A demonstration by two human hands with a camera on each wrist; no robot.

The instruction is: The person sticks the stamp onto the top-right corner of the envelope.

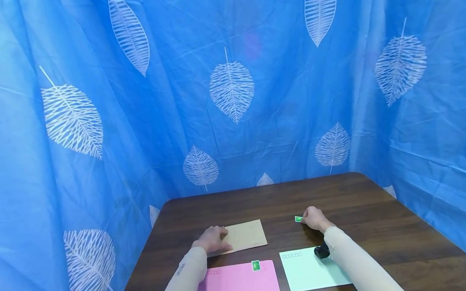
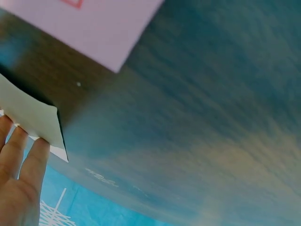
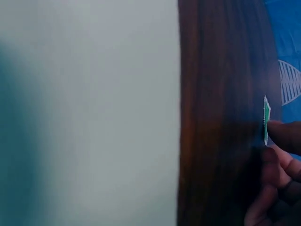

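Observation:
A tan envelope (image 1: 246, 235) lies on the left half of the table. My left hand (image 1: 212, 239) holds its left end, thumb toward the near edge and fingers toward the far edge. Up close in the left wrist view, the fingertips meet the envelope's bent end (image 2: 33, 108). Farther right, my right hand (image 1: 316, 218) pinches a small green stamp (image 1: 298, 219) by one side, above the dark table. Thumb and finger grip that stamp (image 3: 267, 120) in the right wrist view, where it appears nearly edge-on.
A pink envelope (image 1: 238, 279) with a green stamp (image 1: 256, 265) near its upper right corner lies at the front. Beside it is a mint-green envelope (image 1: 302, 270), partly under my right forearm. Blue leaf-patterned curtain (image 1: 269, 101) surrounds the wooden table (image 1: 280, 198).

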